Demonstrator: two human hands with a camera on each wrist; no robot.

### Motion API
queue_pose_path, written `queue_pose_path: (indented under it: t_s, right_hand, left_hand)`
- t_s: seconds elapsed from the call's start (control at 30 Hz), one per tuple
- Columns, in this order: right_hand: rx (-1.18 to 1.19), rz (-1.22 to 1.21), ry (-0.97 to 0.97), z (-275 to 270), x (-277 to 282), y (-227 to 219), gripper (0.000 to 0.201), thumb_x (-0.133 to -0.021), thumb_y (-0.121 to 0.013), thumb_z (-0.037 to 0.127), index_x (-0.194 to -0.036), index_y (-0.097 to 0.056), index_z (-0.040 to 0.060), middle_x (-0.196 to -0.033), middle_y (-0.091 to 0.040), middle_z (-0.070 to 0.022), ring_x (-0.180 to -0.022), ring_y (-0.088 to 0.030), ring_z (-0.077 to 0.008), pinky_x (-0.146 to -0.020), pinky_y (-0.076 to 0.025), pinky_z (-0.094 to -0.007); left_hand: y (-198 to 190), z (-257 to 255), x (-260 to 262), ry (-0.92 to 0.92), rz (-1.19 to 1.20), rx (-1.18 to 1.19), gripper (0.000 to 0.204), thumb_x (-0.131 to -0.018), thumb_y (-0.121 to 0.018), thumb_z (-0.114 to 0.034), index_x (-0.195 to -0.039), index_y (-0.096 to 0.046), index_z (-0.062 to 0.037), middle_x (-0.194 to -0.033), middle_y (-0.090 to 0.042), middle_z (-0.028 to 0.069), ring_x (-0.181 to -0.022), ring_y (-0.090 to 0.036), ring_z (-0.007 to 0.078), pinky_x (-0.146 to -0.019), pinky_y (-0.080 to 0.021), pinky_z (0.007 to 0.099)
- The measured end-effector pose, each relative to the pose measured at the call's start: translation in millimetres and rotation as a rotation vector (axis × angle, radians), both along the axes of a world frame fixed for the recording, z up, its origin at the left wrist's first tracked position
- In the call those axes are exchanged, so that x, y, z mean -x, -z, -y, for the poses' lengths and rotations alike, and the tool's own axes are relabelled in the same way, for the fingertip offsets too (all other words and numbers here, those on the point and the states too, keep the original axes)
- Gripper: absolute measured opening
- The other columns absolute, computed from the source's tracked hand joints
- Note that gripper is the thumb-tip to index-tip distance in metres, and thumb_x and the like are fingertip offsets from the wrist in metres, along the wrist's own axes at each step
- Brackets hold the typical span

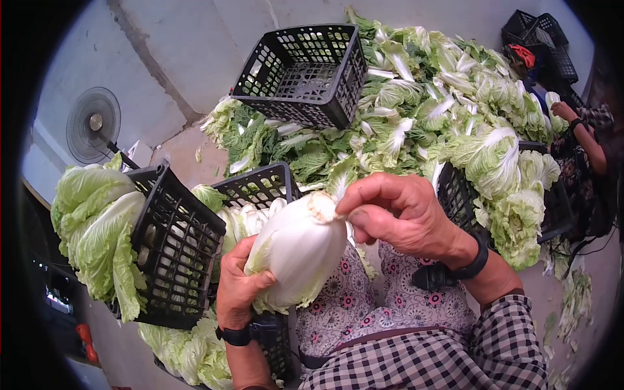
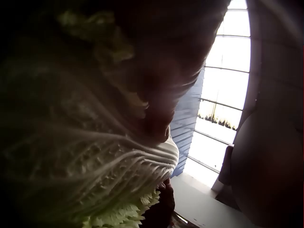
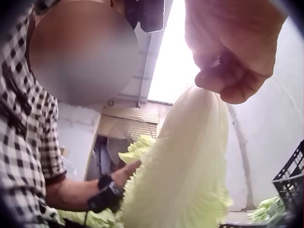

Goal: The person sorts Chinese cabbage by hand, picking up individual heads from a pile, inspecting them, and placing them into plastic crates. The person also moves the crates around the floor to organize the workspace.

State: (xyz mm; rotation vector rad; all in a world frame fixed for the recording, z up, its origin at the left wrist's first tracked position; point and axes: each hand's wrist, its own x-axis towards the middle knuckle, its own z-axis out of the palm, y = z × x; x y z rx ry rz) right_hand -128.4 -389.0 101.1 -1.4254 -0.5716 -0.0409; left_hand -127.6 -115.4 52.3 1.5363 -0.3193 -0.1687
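Note:
A napa cabbage [image 1: 299, 250] with a white body and pale green leaf tips is held over the lap, its trimmed root end [image 1: 320, 208] tilted up. My left hand [image 1: 237, 279] grips its side, thumb across the front. At the root end, the thumb and forefinger of my right hand [image 1: 406, 218] pinch the edge of the base. Seen from the right wrist, the curled fingers of that right hand [image 3: 232, 71] are right at the top of the cabbage [image 3: 185, 161]. The left wrist view is dark, with a veined cabbage leaf [image 2: 95, 152] filling much of it.
A crate piled with cabbages [image 1: 182, 253] stands at left; another crate [image 1: 260, 182] holding cabbages is ahead. An upturned-rim black crate [image 1: 331, 110] sits on a large heap of loose leaves [image 1: 416, 97]. More cabbages [image 1: 500, 162] fill crates at right, near another person [image 1: 588, 149]. A fan [image 1: 95, 123] stands back left.

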Motion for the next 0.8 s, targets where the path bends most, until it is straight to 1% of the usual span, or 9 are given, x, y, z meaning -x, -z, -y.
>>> queue_pose_path:
  t_s: [0.1, 0.2, 0.27, 0.37, 0.4, 0.53, 0.63, 0.77, 0.8]
  right_hand:
    - [-0.066, -0.207, -0.302, 10.2, 8.5, -13.7, 0.013, -0.085, -0.054, 0.000, -0.095, -0.062, -0.0009, -0.074, -0.063, -0.0049, -0.061, -0.060, -0.0069, -0.052, -0.048, -0.0190]
    - [-0.208, 0.015, -0.574, 29.9, 8.5, -14.8, 0.014, -0.084, -0.054, -0.001, -0.096, -0.062, -0.0024, -0.075, -0.065, -0.0094, -0.058, -0.061, -0.0096, -0.051, -0.049, -0.0193]
    - [-0.233, 0.234, -0.355, 44.1, 9.0, -23.0, 0.023, -0.082, -0.056, 0.000, -0.105, -0.059, -0.0015, -0.089, -0.065, -0.0142, -0.072, -0.064, -0.0153, -0.061, -0.052, -0.0240]
    - [0.575, 0.556, 0.636, 68.6, -8.9, -35.1, 0.048, -0.079, -0.061, 0.008, -0.126, -0.049, 0.0061, -0.128, -0.050, -0.0201, -0.115, -0.052, -0.0272, -0.091, -0.046, -0.0380]
    - [0.835, 0.550, 0.903, 76.1, -16.2, -23.1, 0.055, -0.079, -0.062, 0.016, -0.131, -0.045, 0.0104, -0.140, -0.037, -0.0192, -0.128, -0.038, -0.0295, -0.103, -0.033, -0.0411]
    - [0.642, 0.313, 0.622, 66.0, -7.0, -11.7, 0.058, -0.079, -0.065, 0.026, -0.130, -0.046, 0.0093, -0.139, -0.038, -0.0175, -0.130, -0.036, -0.0295, -0.106, -0.029, -0.0381]
    - [0.591, 0.326, 0.524, 54.9, -6.4, -4.7, 0.058, -0.079, -0.066, 0.029, -0.129, -0.047, 0.0075, -0.138, -0.039, -0.0174, -0.130, -0.035, -0.0297, -0.106, -0.028, -0.0391]
    - [0.479, 0.262, 0.430, 40.9, -9.8, 5.9, 0.088, -0.072, -0.072, 0.048, -0.138, -0.033, 0.0045, -0.142, -0.034, -0.0176, -0.132, -0.031, -0.0312, -0.107, -0.027, -0.0416]
    - [0.424, 0.216, 0.374, 34.6, -10.4, 4.3, 0.109, -0.064, -0.074, 0.057, -0.142, -0.021, 0.0037, -0.143, -0.029, -0.0217, -0.134, -0.027, -0.0327, -0.108, -0.026, -0.0422]
  left_hand:
    - [6.4, -5.1, -3.6, 0.114, -0.057, 0.093, 0.073, -0.057, -0.087, -0.030, -0.114, -0.056, 0.0048, -0.104, -0.063, 0.0092, -0.094, -0.059, 0.0151, -0.086, -0.045, 0.0298]
    - [-0.6, -12.1, -8.7, 0.286, -0.028, 0.045, 0.070, -0.055, -0.087, -0.029, -0.110, -0.060, 0.0028, -0.106, -0.063, 0.0101, -0.098, -0.058, 0.0160, -0.088, -0.044, 0.0326]
    - [5.4, -20.1, -9.8, 0.317, 0.016, 0.037, 0.065, -0.055, -0.087, -0.029, -0.107, -0.062, 0.0008, -0.105, -0.063, 0.0097, -0.097, -0.059, 0.0156, -0.087, -0.045, 0.0322]
    - [14.1, -26.9, -5.7, 0.053, -0.058, 0.091, 0.069, -0.054, -0.088, -0.031, -0.109, -0.060, 0.0015, -0.104, -0.064, 0.0088, -0.094, -0.060, 0.0145, -0.085, -0.047, 0.0298]
    - [11.9, -21.8, -5.3, -0.024, -0.063, 0.175, 0.074, -0.056, -0.087, -0.033, -0.113, -0.057, 0.0029, -0.102, -0.064, 0.0072, -0.090, -0.061, 0.0136, -0.083, -0.048, 0.0276]
    - [0.6, -9.4, -7.5, -0.181, -0.018, 0.322, 0.077, -0.066, -0.082, -0.036, -0.122, -0.048, 0.0034, -0.110, -0.061, 0.0078, -0.097, -0.059, 0.0156, -0.086, -0.047, 0.0288]
    - [0.8, -6.9, -16.0, -0.205, -0.031, 0.406, 0.074, -0.069, -0.080, -0.035, -0.124, -0.046, 0.0024, -0.112, -0.059, 0.0087, -0.099, -0.059, 0.0166, -0.088, -0.047, 0.0299]
    - [-1.0, 1.3, -20.4, -0.214, 0.033, 0.470, 0.068, -0.073, -0.076, -0.035, -0.122, -0.046, 0.0015, -0.110, -0.060, 0.0093, -0.097, -0.059, 0.0179, -0.088, -0.048, 0.0315]
    - [-3.9, 9.1, -17.3, -0.228, 0.041, 0.504, 0.068, -0.073, -0.076, -0.037, -0.122, -0.046, 0.0012, -0.110, -0.059, 0.0093, -0.098, -0.059, 0.0182, -0.088, -0.047, 0.0318]
